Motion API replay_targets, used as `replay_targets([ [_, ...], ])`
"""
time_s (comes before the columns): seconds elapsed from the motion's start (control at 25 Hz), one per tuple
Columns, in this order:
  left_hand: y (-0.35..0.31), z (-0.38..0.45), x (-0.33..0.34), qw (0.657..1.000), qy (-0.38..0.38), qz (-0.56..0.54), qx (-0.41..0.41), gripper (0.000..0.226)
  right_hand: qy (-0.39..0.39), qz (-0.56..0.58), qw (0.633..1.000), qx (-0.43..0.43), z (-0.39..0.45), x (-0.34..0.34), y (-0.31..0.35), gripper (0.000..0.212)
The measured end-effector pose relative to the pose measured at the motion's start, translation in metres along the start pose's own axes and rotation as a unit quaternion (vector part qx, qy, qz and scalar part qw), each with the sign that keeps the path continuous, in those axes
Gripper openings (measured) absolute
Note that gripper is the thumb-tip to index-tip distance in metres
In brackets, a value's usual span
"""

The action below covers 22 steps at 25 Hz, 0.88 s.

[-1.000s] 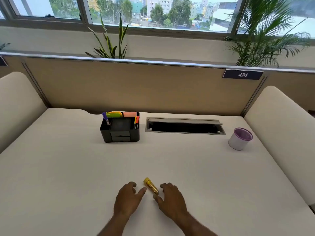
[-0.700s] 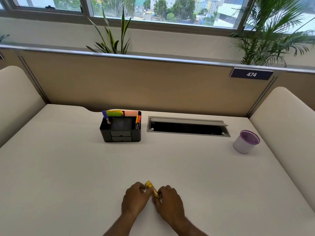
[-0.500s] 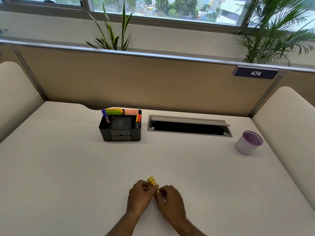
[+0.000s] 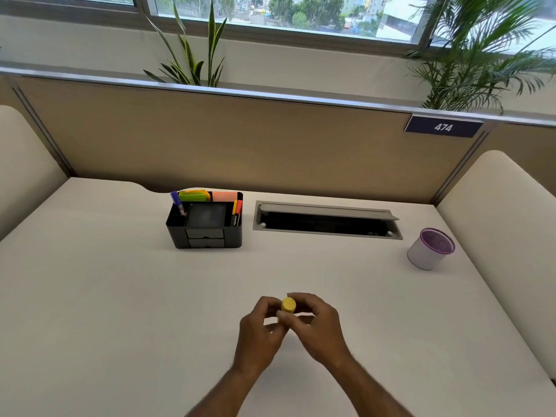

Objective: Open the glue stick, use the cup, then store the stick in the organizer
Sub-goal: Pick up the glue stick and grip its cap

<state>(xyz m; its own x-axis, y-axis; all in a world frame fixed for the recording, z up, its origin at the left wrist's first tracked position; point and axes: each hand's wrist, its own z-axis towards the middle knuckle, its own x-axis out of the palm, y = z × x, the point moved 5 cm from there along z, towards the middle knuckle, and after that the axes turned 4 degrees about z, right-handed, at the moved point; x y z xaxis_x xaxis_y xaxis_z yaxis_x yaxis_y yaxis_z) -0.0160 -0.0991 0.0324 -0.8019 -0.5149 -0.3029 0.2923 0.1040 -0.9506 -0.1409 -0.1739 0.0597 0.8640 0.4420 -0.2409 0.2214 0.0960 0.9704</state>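
Both hands meet over the near middle of the counter [image 4: 120,296], raised a little off its surface. The glue stick [image 4: 288,305] is between them, tipped so its round yellow end faces up and toward the viewer; most of the body is hidden behind fingers.

Left hand [image 4: 260,332]: thumb and fingers curled in from the left side, tips closed against the stick. Right hand [image 4: 316,325]: fingers arched over and around from the right, thumb crossing under the yellow end. Each grip is narrow, pinched down to the stick's width, nothing else in either. Which hand has cap and which has barrel, cannot tell; whether the cap has begun to separate, cannot tell.

Reading of the hold: two opposed pinches on one short cylinder looks like a set-up for pulling or twisting the cap off, so the opening step seems in hand and not finished. Holding it close in, centred before the body, gives both wrists room to work.

The cup [image 4: 428,249], white with a purple rim, stands upright far to the right, well apart from the hands. The black organizer [image 4: 207,233] sits toward the back left of centre, with pens and sticky notes already in it; its middle compartment looks free. Both untouched, placed within reach for the later steps.
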Motion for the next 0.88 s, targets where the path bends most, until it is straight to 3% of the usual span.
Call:
replay_targets([
  [0.16, -0.008, -0.003, 0.000, 0.999, -0.012, 0.019, 0.028, 0.023, 0.002, -0.064, 0.996, -0.065, -0.003, 0.000, 0.008, 0.021],
  [0.52, -0.013, -0.004, -0.001, 0.997, 0.004, 0.045, 0.055, 0.032, 0.029, -0.148, 0.980, -0.130, -0.005, -0.002, 0.012, 0.020],
  [0.88, -0.009, 0.002, -0.003, 0.999, -0.003, 0.019, 0.051, 0.020, -0.002, -0.065, 0.994, -0.086, -0.004, -0.001, 0.022, 0.022],
])
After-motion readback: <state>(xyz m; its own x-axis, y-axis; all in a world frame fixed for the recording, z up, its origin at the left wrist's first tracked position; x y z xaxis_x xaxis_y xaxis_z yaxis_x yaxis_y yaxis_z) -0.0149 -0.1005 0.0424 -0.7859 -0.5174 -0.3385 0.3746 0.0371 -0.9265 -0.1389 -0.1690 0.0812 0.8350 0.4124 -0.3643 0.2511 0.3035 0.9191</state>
